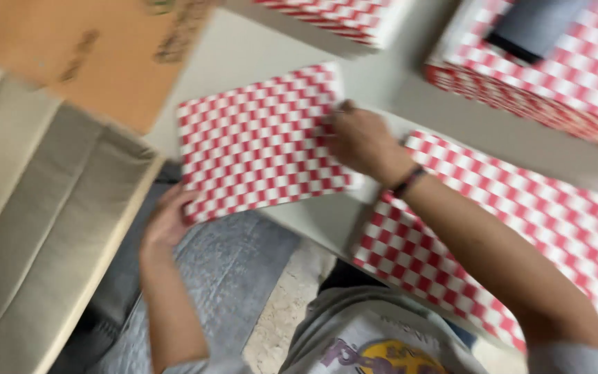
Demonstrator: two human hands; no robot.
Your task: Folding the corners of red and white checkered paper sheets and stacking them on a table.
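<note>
Two hands, left hand (pixel 167 221) and right hand (pixel 361 142), grip one checkered sheet (pixel 261 142); three checkered stacks nearby.

Four red-checked paper stacks (pixel 261 142), one cardboard box (pixel 115 55), two hands (pixel 361 138).

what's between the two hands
A red-and-white checkered paper sheet spans the gap in the head view: the left hand grips its lower left corner, the right hand presses its right edge.
</note>
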